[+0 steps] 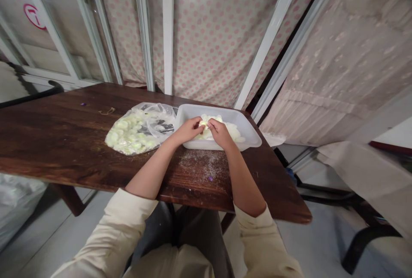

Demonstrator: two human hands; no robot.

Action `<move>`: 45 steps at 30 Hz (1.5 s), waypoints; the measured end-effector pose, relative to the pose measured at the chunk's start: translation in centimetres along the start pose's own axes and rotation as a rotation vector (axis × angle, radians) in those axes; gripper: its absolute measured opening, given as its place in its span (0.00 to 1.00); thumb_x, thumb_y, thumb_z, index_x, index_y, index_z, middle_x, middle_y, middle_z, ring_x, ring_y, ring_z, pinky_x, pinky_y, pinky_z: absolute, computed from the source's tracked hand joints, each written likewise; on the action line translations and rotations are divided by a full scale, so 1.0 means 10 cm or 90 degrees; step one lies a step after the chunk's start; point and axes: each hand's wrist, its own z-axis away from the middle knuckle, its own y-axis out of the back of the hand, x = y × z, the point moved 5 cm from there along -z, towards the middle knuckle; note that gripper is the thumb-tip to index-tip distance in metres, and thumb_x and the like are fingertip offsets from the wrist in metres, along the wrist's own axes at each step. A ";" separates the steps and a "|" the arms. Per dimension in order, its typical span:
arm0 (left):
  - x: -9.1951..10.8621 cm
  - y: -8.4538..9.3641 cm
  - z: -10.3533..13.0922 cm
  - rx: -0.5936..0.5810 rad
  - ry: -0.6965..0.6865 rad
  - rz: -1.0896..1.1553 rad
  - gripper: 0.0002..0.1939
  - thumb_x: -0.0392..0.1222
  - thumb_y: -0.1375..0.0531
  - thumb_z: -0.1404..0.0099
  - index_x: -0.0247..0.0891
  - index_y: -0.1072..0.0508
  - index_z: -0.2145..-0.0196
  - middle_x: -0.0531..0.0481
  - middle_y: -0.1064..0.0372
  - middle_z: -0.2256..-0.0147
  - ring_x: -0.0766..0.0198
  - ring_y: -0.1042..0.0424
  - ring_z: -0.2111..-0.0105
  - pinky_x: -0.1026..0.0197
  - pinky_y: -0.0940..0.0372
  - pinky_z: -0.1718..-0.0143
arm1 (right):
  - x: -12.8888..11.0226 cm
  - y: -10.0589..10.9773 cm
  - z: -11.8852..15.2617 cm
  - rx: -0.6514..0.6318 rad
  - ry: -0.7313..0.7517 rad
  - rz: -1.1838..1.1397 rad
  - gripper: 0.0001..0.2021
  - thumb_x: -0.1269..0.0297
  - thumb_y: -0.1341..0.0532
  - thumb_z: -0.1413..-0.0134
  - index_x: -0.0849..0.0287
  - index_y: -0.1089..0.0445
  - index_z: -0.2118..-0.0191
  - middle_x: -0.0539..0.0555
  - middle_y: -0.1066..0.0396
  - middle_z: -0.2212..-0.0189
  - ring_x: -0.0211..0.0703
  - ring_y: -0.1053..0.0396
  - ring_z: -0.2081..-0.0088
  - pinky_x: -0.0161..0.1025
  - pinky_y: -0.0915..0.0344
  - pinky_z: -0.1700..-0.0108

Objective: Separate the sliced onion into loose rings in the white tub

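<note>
A bulging, whitish plastic sack (17,209) sits below the near edge of a dark wooden tabletop (61,140), at far left, with a black chair rail (48,91) above it against the tabletop's left end. Behind stands a glass door (53,33) bearing a red circular mark (34,16). Toward the tabletop's far edge lie a purple scrap (83,104) and, right of it, a loose twist of string (107,111).

Next along, about midway between the far and near edges, a clear plastic bag (164,108) lies on its side, bulky with whitish-green slices (124,134); its right side meets a translucent tub (250,130).

Over the tub, a person's left hand (189,130) has its thumb and fingers drawn together on a small pale piece (205,125), which sits just above the tub's contents. The right hand (219,131) mirrors it, thumb and fingers nearly closed on the same piece, the fingertips of both hands almost meeting. White slices (232,130) fill the tub's middle, its right end near the tabletop's right edge.

White grains (201,164) scatter between tub and near edge, beside a second purple fleck (210,179). Pink-dotted curtains (206,55) hang behind; at far right, beyond the tabletop's right edge, stands a cloth-draped chair (363,175).
</note>
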 end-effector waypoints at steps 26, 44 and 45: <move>-0.01 -0.01 0.03 0.100 0.087 -0.248 0.07 0.42 0.49 0.42 0.36 0.37 0.73 0.51 0.39 0.79 0.65 0.40 0.78 0.63 0.49 0.76 | -0.05 -0.04 0.00 -0.035 0.008 0.059 0.11 0.64 0.52 0.44 0.57 0.50 0.77 0.47 0.46 0.79 0.36 0.47 0.75 0.35 0.50 0.70; 0.03 -0.04 0.02 0.041 -0.009 -0.151 0.07 0.42 0.49 0.42 0.37 0.42 0.74 0.55 0.43 0.80 0.68 0.42 0.78 0.64 0.50 0.76 | -0.08 0.01 0.01 -0.004 -0.011 0.049 0.12 0.67 0.47 0.54 0.57 0.54 0.79 0.45 0.52 0.81 0.33 0.51 0.77 0.33 0.52 0.73; 0.03 -0.04 0.03 0.036 -0.013 -0.147 0.07 0.42 0.49 0.42 0.37 0.42 0.74 0.55 0.43 0.80 0.68 0.42 0.78 0.64 0.50 0.76 | -0.08 0.01 0.01 0.002 -0.013 0.048 0.12 0.68 0.47 0.54 0.57 0.54 0.79 0.45 0.52 0.81 0.33 0.51 0.77 0.33 0.52 0.73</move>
